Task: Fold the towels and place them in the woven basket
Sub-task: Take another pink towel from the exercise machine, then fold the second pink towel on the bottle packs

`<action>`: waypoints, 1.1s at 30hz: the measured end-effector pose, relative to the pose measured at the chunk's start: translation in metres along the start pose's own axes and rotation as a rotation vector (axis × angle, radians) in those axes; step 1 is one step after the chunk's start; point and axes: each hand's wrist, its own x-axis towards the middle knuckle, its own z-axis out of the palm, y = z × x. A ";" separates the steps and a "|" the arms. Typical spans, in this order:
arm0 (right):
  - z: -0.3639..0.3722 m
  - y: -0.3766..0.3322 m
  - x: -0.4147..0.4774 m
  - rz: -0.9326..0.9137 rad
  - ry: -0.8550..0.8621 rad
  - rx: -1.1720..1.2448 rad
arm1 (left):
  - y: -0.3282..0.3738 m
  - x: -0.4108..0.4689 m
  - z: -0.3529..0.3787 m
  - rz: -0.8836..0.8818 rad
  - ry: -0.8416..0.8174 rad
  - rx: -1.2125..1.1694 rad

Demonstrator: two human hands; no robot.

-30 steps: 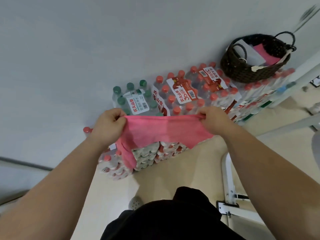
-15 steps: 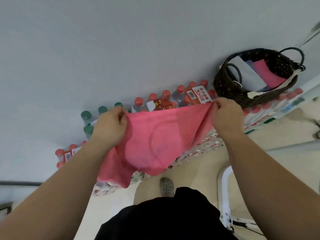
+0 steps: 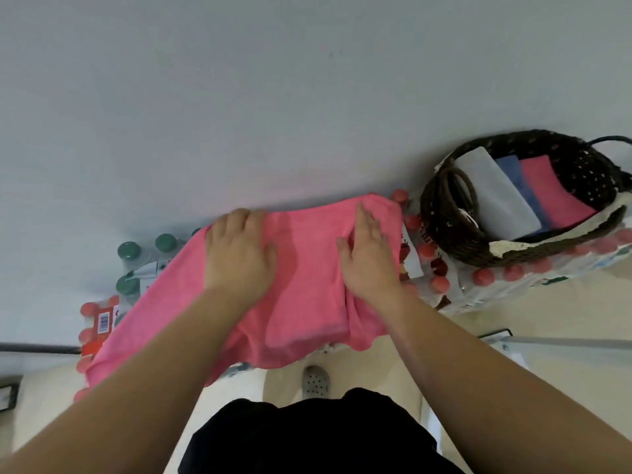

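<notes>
A pink towel [image 3: 307, 285] lies spread over the tops of packed water bottles, its near edge hanging down the front of the packs. My left hand [image 3: 239, 254] rests flat on its left part. My right hand [image 3: 367, 254] presses flat on its right part, fingers straight. The dark woven basket [image 3: 444, 217] stands on the bottle packs to the right. It holds folded towels: a white one [image 3: 492, 196], a blue one [image 3: 516, 179] and a pink one [image 3: 554, 196].
Shrink-wrapped packs of bottles with red caps [image 3: 437, 282] and green caps [image 3: 130, 251] stand against a grey wall [image 3: 273, 97]. A white metal frame [image 3: 547, 343] runs at the right. A grey perforated shoe [image 3: 316, 381] shows on the beige floor below.
The towel was held up stretched between both hands by its top corners; now it lies on the bottle packs and both hands have let go and press flat on it.
</notes>
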 end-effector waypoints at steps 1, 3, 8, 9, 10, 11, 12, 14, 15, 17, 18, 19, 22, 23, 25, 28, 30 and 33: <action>0.003 0.007 -0.005 -0.017 -0.011 -0.087 | 0.011 -0.011 0.010 0.037 -0.056 -0.009; 0.005 0.019 -0.013 -0.046 -0.050 -0.246 | 0.029 -0.027 0.029 0.058 -0.153 -0.006; -0.002 0.037 -0.014 -0.118 -0.125 -0.485 | 0.037 -0.033 0.059 0.002 -0.295 0.114; -0.005 0.040 -0.010 -0.145 -0.146 -0.502 | 0.035 -0.029 0.061 -0.002 -0.305 0.135; -0.008 0.046 -0.005 -0.191 -0.164 -0.521 | 0.033 -0.026 0.062 0.000 -0.312 0.150; -0.014 0.052 0.002 -0.249 -0.184 -0.547 | 0.031 -0.023 0.061 0.006 -0.319 0.165; -0.021 0.060 0.011 -0.313 -0.211 -0.581 | 0.028 -0.020 0.061 0.012 -0.328 0.177; -0.036 0.073 0.028 -0.420 -0.282 -0.638 | 0.023 -0.013 0.060 0.017 -0.342 0.187; -0.043 0.076 0.034 -0.453 -0.313 -0.652 | 0.022 -0.011 0.059 0.017 -0.342 0.186; -0.049 0.073 0.037 -0.460 -0.327 -0.668 | 0.022 -0.010 0.059 0.017 -0.338 0.180; -0.047 0.066 0.032 -0.435 -0.301 -0.661 | 0.022 -0.011 0.059 0.016 -0.336 0.179; -0.042 0.059 0.026 -0.391 -0.260 -0.636 | 0.023 -0.012 0.059 0.014 -0.334 0.179; -0.019 0.038 0.008 -0.183 -0.189 -0.497 | 0.025 -0.013 0.059 0.002 -0.333 0.175; -0.012 0.036 0.006 -0.124 -0.173 -0.467 | 0.025 -0.012 0.059 0.003 -0.337 0.176; -0.006 0.038 0.006 -0.086 -0.146 -0.494 | 0.026 -0.010 0.059 0.008 -0.348 0.185; -0.015 0.051 0.007 -0.159 -0.159 -0.568 | 0.028 -0.004 0.059 0.017 -0.356 0.195; -0.026 0.063 0.010 -0.219 -0.189 -0.612 | 0.031 0.002 0.058 0.030 -0.360 0.191; -0.039 0.075 0.014 -0.259 -0.229 -0.646 | 0.036 0.009 0.059 0.047 -0.371 0.190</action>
